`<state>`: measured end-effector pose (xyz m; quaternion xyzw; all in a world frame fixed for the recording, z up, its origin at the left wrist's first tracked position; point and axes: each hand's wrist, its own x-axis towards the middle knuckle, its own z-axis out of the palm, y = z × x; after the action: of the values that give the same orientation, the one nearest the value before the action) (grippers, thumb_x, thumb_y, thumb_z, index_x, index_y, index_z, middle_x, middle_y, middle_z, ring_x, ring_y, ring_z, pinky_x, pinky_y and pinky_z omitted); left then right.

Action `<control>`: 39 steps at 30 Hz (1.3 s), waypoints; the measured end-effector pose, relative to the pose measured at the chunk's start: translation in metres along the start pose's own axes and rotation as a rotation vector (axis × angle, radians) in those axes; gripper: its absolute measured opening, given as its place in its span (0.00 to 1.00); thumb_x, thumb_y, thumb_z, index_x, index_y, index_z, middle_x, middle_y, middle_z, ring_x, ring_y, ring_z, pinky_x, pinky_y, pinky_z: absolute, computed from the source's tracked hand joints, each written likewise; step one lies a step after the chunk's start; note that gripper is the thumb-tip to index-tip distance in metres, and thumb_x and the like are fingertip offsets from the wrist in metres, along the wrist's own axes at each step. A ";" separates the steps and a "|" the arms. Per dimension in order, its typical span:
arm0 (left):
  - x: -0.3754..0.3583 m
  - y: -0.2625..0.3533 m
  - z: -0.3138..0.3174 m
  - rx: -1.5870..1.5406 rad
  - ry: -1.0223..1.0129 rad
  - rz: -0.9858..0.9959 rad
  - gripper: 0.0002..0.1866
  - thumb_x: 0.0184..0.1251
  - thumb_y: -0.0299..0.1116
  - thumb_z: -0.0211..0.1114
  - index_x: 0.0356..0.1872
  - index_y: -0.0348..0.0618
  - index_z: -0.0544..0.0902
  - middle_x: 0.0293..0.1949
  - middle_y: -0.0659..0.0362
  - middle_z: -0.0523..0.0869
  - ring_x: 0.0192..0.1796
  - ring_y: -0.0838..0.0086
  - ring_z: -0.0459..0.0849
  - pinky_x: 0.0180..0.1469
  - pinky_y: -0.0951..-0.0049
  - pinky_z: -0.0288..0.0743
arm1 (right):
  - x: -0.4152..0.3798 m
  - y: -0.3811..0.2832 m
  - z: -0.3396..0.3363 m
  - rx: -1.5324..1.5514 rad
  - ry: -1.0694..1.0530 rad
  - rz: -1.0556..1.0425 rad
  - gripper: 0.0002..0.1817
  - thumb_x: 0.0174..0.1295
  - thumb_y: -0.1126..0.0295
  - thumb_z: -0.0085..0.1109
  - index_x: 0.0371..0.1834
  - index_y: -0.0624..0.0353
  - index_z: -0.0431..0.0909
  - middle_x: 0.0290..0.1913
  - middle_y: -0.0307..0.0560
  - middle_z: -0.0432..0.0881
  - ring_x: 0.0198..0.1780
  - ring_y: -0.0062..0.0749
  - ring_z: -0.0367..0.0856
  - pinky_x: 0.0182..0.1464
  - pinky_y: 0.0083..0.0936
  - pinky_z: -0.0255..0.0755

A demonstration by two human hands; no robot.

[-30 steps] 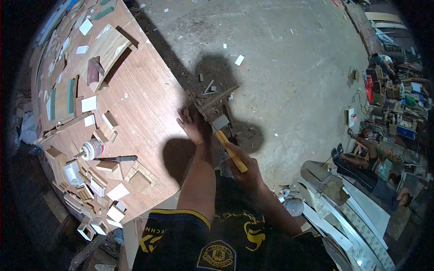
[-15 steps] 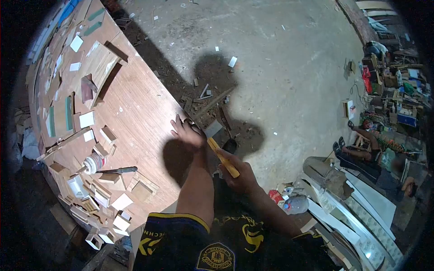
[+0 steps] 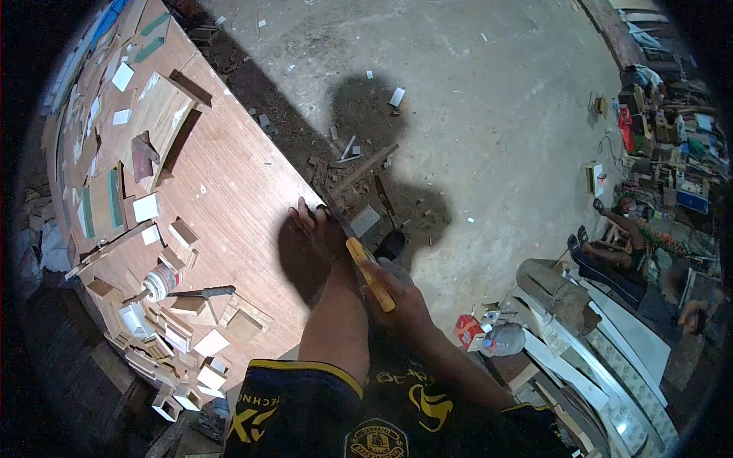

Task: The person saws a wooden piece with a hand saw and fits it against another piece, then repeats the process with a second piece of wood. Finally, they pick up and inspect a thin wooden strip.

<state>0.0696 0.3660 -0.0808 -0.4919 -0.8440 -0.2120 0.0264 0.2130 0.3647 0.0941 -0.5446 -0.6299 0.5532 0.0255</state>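
Observation:
My right hand [image 3: 397,294] is closed round the yellow wooden handle [image 3: 369,273] of a tool, whose thin dark blade [image 3: 343,223] points up past the table edge. It looks like a saw. My left hand [image 3: 319,233] lies at the right edge of the wooden table [image 3: 237,168], close to the blade, with its fingers apart and pressing down. Whether a small piece lies under the palm cannot be made out. Wood scraps [image 3: 366,169] lie on the floor just beyond.
Small wooden boxes [image 3: 246,319], a jar [image 3: 160,282] with a brush, a dark-handled tool [image 3: 202,291] and white tiles [image 3: 146,207] are on the table. A person [image 3: 630,282] sits at the right near clutter, with a plastic bottle [image 3: 505,340] lower right.
My right hand and the yellow handle have shifted slightly down and left. The left hand has turned a little, its fingers now nearer the table edge. The view has moved slightly.

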 end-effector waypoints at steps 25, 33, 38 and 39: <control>-0.001 0.005 0.019 -0.016 0.101 -0.075 0.14 0.62 0.41 0.63 0.40 0.42 0.76 0.50 0.49 0.68 0.70 0.47 0.60 0.71 0.38 0.54 | 0.033 -0.039 -0.017 -0.014 -0.001 -0.038 0.21 0.66 0.71 0.56 0.63 0.52 0.71 0.52 0.64 0.81 0.53 0.55 0.81 0.49 0.35 0.78; -0.005 0.007 0.030 -0.044 0.028 -0.154 0.14 0.63 0.39 0.63 0.41 0.41 0.74 0.64 0.45 0.64 0.72 0.40 0.55 0.72 0.42 0.54 | 0.030 -0.045 -0.014 -0.029 -0.015 0.030 0.23 0.66 0.70 0.56 0.64 0.50 0.69 0.53 0.64 0.80 0.53 0.59 0.79 0.49 0.40 0.78; -0.036 -0.025 0.064 -0.008 -0.047 -0.012 0.14 0.63 0.39 0.64 0.38 0.40 0.74 0.64 0.46 0.65 0.72 0.40 0.56 0.72 0.44 0.54 | 0.029 -0.040 -0.012 -0.021 0.000 -0.029 0.23 0.65 0.69 0.56 0.65 0.47 0.68 0.51 0.63 0.80 0.52 0.61 0.78 0.47 0.42 0.78; -0.030 -0.023 0.058 -0.008 -0.061 -0.025 0.14 0.62 0.40 0.64 0.37 0.41 0.74 0.65 0.46 0.66 0.72 0.40 0.56 0.72 0.43 0.54 | 0.028 -0.039 -0.012 -0.031 -0.003 -0.033 0.24 0.65 0.69 0.57 0.65 0.46 0.68 0.51 0.63 0.80 0.52 0.60 0.79 0.46 0.43 0.78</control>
<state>0.0755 0.3538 -0.1491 -0.4876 -0.8497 -0.2008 -0.0038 0.1834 0.4005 0.1106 -0.5336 -0.6473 0.5438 0.0251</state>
